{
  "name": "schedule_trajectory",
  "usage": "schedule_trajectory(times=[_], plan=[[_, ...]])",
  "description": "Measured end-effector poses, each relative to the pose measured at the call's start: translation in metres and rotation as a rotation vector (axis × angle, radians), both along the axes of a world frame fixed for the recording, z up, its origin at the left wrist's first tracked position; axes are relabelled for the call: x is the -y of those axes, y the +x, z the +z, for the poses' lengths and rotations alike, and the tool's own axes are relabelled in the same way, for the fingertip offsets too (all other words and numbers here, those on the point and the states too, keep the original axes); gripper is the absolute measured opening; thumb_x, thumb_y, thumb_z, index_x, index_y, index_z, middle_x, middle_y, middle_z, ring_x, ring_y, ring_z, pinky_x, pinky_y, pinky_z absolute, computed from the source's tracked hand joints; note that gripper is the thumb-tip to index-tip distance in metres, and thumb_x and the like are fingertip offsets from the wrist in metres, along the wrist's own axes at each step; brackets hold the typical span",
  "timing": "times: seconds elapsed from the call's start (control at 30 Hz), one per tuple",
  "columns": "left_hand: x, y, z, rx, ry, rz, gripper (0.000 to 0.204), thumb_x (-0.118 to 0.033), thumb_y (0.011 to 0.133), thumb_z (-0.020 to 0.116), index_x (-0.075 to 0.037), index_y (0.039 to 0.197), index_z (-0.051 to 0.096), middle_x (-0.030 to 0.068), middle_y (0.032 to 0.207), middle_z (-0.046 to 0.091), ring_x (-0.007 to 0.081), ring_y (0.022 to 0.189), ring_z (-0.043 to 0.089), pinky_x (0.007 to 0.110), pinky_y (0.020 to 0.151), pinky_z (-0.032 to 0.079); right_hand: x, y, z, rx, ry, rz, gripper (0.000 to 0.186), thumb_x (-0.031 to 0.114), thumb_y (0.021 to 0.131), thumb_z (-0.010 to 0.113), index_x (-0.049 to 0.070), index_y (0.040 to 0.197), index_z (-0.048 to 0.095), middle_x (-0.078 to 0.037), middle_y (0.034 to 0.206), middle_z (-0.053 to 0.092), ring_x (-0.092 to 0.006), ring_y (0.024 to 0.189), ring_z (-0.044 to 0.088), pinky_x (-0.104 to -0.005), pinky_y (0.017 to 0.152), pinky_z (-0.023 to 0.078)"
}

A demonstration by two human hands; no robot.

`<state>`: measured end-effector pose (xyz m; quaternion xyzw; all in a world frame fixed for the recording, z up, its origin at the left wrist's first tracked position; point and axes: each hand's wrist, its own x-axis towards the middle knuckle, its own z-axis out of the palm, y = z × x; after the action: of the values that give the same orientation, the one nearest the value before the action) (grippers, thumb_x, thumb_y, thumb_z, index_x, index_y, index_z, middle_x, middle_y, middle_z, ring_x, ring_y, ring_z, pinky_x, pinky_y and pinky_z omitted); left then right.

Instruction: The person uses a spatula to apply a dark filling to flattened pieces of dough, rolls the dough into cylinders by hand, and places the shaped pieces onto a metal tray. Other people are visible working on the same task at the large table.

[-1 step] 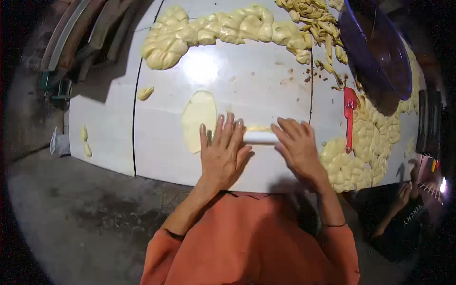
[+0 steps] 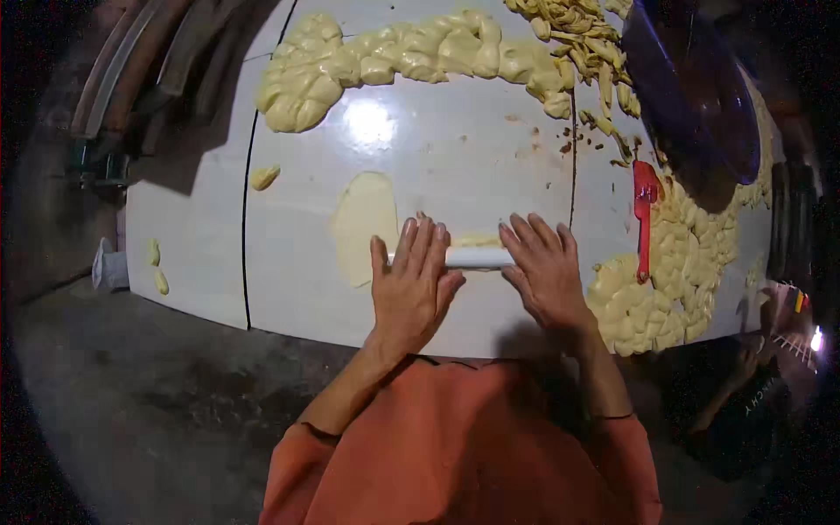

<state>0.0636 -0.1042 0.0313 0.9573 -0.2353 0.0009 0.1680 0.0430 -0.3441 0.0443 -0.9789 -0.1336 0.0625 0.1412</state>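
A white rolling pin lies crosswise on the white table. My left hand rests on its left end with the fingers stretched out flat. On the right end lies my right hand, also flat, fingers slightly apart. Just beyond the pin, between my hands, shows a strip of pale dough; the rest of this piece is hidden. A thin oval dough sheet lies flat beside my left hand, on its far left side.
A row of dough lumps spans the far side. To the right are many dough pieces, a red spatula-like tool, a purple basin and a heap of yellow strips. Another person is at the lower right.
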Motion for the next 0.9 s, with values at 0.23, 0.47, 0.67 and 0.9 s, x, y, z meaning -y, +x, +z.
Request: schedule_trajectory(times=[0.23, 0.47, 0.67, 0.9], plan=[[0.020, 0.065, -0.005, 0.000, 0.077, 0.080, 0.054, -0.032, 0.102, 0.051, -0.009, 0.151, 0.049, 0.0221, 0.156, 0.044, 0.0408, 0.146, 0.039, 0.072, 0.113, 0.021, -0.014, 0.067, -0.035, 0.159, -0.177, -0.343, 0.057, 0.045, 0.101, 0.056, 0.020, 0.152, 0.050, -0.013, 0.163, 0.036, -0.0380, 0.154, 0.023, -0.0757, 0.115, 0.013], [0.037, 0.169, -0.022, 0.165, 0.015, 0.142, 0.059, -0.041, 0.104, 0.048, -0.013, 0.156, 0.041, 0.0260, 0.164, 0.028, 0.0472, 0.152, 0.022, 0.080, 0.112, 0.012, 0.002, 0.167, -0.022, 0.402, 0.157, -0.183, 0.061, 0.051, 0.096, 0.061, 0.015, 0.146, 0.056, -0.022, 0.151, 0.045, -0.0417, 0.141, 0.040, -0.0609, 0.115, 0.030], [0.022, 0.139, -0.013, -0.029, -0.105, 0.019, 0.073, -0.039, 0.097, 0.062, -0.010, 0.158, 0.034, 0.0302, 0.161, 0.029, 0.0492, 0.152, 0.020, 0.077, 0.113, 0.017, 0.016, 0.097, -0.004, 0.025, 0.159, 0.126, 0.052, 0.042, 0.084, 0.076, 0.012, 0.125, 0.068, -0.013, 0.109, 0.065, -0.0327, 0.100, 0.062, -0.0475, 0.089, 0.049], [0.015, 0.082, -0.021, 0.102, 0.002, -0.092, 0.070, -0.046, 0.098, 0.058, -0.019, 0.159, 0.036, 0.0227, 0.164, 0.029, 0.0426, 0.154, 0.021, 0.077, 0.115, 0.012, -0.002, 0.052, 0.004, 0.224, -0.070, 0.071, 0.058, 0.043, 0.094, 0.064, 0.014, 0.143, 0.057, -0.018, 0.146, 0.054, -0.0343, 0.135, 0.051, -0.0545, 0.110, 0.038]])
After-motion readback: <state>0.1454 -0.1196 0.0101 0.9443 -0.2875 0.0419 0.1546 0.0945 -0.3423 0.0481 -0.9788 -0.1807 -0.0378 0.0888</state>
